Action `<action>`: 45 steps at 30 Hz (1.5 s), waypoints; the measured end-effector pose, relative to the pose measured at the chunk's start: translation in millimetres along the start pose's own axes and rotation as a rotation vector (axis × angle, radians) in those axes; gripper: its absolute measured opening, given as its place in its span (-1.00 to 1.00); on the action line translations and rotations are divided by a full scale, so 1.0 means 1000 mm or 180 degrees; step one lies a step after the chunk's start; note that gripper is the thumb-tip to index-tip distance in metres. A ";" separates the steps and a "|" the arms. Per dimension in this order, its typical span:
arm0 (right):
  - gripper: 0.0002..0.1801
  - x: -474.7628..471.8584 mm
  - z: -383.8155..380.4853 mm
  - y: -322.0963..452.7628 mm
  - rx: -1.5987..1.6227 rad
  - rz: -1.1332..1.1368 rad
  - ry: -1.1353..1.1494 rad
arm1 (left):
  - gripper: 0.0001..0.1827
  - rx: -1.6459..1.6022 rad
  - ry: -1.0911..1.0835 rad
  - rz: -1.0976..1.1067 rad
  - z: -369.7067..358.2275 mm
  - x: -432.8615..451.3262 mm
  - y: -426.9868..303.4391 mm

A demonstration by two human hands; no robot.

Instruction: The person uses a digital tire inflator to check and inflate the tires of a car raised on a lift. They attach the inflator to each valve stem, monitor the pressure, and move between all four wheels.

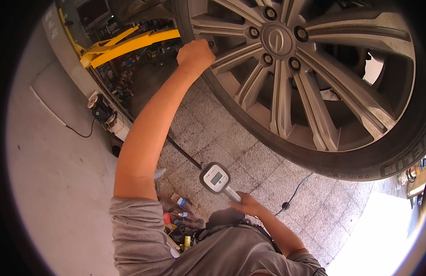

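A multi-spoke alloy wheel (278, 96) with its black tyre (268, 148) fills the upper right, above the tiled floor. My left hand (196, 55) is raised to the rim's left edge, fingers curled round a small dark fitting (211, 44); most of that fitting is hidden by the hand. Lower down, my right hand (249, 204) grips the metal handle (233, 194) of a digital tyre inflator gauge (215, 177). Its display faces up at me. A black hose (183, 151) runs from the gauge up and left, passing out of sight behind my left forearm.
A yellow steel lift arm (137, 45) reaches towards the tyre from a post at left. On the post's side sits a black motor unit (101, 109). Assorted tools and containers (182, 224) lie by my body. A thin cable (299, 186) crosses the speckled floor tiles (261, 165).
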State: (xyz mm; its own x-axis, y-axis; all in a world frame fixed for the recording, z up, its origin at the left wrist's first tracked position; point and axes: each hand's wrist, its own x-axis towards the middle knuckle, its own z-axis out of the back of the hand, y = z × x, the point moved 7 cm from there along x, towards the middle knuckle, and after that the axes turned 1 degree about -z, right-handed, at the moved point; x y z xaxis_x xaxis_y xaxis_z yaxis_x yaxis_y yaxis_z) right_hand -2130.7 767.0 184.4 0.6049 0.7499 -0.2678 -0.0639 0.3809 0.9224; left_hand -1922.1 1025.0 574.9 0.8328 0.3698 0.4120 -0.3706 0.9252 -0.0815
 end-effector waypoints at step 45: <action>-0.53 -0.036 -0.008 -0.019 -0.0129 0.0112 -0.0162 | -0.65 -0.0331 0.0098 -0.0066 -0.002 -0.001 0.017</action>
State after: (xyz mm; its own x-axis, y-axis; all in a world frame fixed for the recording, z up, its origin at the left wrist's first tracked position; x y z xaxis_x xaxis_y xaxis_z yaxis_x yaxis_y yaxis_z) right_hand -2157.0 737.4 174.5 0.6411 0.7352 -0.2200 -0.1172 0.3771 0.9187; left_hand -1927.8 1040.4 571.2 0.8526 0.3516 0.3865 -0.3099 0.9359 -0.1678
